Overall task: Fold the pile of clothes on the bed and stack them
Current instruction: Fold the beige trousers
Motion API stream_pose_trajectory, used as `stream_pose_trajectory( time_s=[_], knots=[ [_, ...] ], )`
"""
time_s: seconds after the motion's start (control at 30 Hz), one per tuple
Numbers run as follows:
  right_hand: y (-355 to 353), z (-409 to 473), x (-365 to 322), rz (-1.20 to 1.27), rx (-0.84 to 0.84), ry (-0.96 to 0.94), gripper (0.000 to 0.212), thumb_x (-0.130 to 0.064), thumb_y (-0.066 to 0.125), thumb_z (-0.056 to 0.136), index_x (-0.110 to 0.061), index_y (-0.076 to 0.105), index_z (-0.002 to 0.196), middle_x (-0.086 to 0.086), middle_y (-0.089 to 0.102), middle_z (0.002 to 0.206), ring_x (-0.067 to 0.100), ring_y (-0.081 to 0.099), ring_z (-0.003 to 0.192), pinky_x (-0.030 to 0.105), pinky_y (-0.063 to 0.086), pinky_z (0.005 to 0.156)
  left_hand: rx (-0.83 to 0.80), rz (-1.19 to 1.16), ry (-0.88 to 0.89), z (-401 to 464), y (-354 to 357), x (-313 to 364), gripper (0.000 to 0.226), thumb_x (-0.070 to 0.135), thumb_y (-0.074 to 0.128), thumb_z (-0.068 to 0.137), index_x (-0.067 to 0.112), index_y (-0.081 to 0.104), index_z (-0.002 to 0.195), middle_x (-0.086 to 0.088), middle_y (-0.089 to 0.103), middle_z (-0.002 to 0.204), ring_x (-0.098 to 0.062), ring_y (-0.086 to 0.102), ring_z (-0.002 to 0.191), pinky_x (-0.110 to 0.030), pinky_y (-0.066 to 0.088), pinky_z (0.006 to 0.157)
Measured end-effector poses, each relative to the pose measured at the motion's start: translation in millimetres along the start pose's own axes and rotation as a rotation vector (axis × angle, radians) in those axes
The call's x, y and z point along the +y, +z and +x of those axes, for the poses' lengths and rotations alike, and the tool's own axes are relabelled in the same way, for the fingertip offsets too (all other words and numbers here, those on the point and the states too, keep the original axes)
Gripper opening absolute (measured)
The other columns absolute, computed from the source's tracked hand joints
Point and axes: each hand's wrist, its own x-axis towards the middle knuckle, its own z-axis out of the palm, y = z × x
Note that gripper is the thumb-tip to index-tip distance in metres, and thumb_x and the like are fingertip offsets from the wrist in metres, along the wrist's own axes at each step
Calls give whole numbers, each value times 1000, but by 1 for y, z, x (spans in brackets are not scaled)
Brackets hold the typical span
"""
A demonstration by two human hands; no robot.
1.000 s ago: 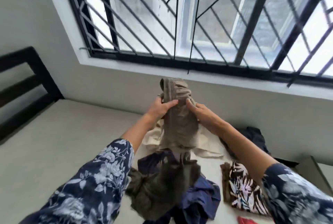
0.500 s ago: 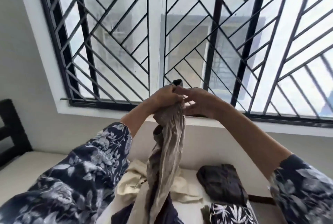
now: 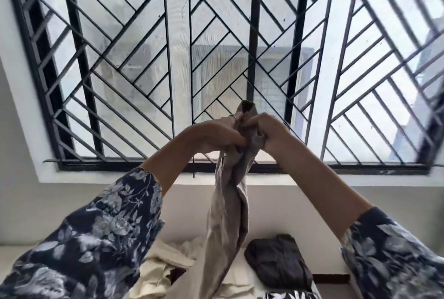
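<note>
Up a touch higher go both hands, against the barred window [image 3: 216,58]. Grey-beige garment [image 3: 228,214] hangs twisted below that window, above the bed's cream cloth [image 3: 165,262] and dark folded piece [image 3: 278,262]. Left hand [image 3: 216,133] and right hand [image 3: 269,130] clench its top. No readable writing.

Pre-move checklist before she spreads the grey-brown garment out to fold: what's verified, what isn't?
1. Both hands on the garment: ok. Left hand and right hand grip the top of the grey-brown garment.
2. Garment untwisted: not ok. It hangs bunched in a rope-like twist.
3. Hands spaced to spread it: not ok. They are close together at one bunched end.
4. Garment clear of the pile: cannot tell. Its lower end leaves the frame near the cream cloth.
5. Stack within view: ok. A dark folded garment lies on the bed, at right.
6. Free bed space to lay it flat: cannot tell.
</note>
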Motion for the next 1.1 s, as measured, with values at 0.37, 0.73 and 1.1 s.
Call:
stream_pose_trajectory(
  time_s=[0.37, 0.73, 1.1],
  knots=[
    [-72, -1, -67, -1297, 196, -617, 47, -16, 32, 57, -4, 67, 87, 20, 67, 89, 31, 61, 91, 25, 41, 73, 543, 1249, 95, -16, -90, 18, 41, 30, 43, 83, 17, 55, 119, -23, 63, 107, -38, 60, 102, -38, 50, 86],
    [-83, -1, -131, -1887, -129, -871, 41, -20, 59, 85, -9, 39, 118, 17, 60, 102, 35, 63, 91, 43, 50, 77, 591, 1746, 166, -28, -156, 85, 53, 47, 54, 89, 18, 43, 132, -21, 62, 108, -38, 62, 98, -41, 46, 78],
    [-95, 13, -147, -1765, 5, -641, 8, -14, 65, 86, -9, 62, 92, 11, 59, 84, 30, 60, 91, 26, 33, 69, -122, 1608, 312, -52, -77, 103, 83, 55, 73, 72, 17, 44, 140, -6, 62, 102, -16, 59, 93, -25, 40, 82]
  ],
)
